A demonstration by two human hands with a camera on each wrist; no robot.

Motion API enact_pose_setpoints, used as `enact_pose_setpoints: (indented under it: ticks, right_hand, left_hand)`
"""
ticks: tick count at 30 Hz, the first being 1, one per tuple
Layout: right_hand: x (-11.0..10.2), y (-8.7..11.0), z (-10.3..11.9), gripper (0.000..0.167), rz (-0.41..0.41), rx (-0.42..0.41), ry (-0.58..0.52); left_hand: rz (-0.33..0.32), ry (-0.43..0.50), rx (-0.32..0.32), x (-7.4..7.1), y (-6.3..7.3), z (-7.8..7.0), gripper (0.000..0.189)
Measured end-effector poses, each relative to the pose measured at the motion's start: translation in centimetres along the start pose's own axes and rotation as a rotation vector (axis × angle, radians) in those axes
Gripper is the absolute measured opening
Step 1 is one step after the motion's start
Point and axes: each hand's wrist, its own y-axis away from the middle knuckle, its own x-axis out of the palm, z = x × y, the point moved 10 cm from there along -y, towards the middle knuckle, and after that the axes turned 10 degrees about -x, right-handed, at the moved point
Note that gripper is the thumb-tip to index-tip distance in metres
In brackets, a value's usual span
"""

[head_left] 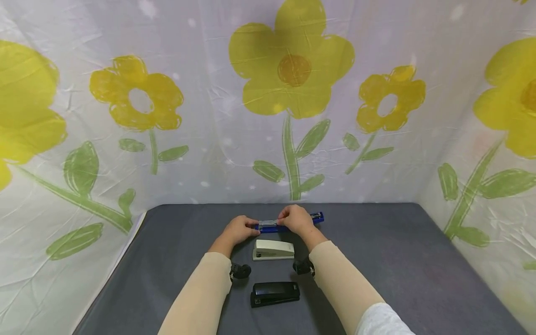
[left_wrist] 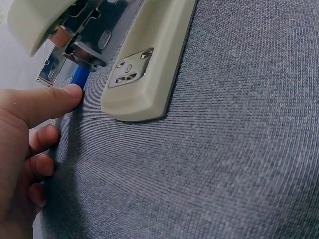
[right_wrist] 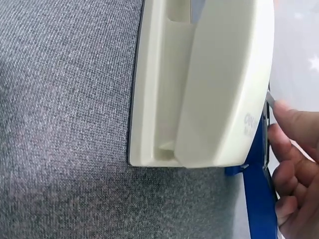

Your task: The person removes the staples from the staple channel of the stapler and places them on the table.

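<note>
The left hand (head_left: 238,229) pinches the left end of an opened blue stapler (head_left: 271,230), lying on the counter (head_left: 377,260) beyond a cream stapler (head_left: 274,251); the right hand (head_left: 296,219) pinches a thin strip (right_wrist: 270,99), possibly staples.

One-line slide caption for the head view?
Left hand and right hand at an opened blue stapler, with a cream stapler and a black stapler nearer the wearer.
</note>
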Motion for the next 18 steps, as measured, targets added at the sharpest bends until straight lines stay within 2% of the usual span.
enact_pose_setpoints:
  ticks: [8, 18]
  right_hand:
    - [0.42, -0.29, 0.22, 0.022, 0.012, -0.012, 0.01]
    - [0.61, -0.21, 0.66, 0.004, -0.011, -0.053, 0.104]
  left_hand:
    - [0.005, 0.028, 0.008, -0.02, 0.17, -0.08, 0.043]
    - [-0.003, 0.034, 0.013, -0.02, 0.04, 0.08, 0.044]
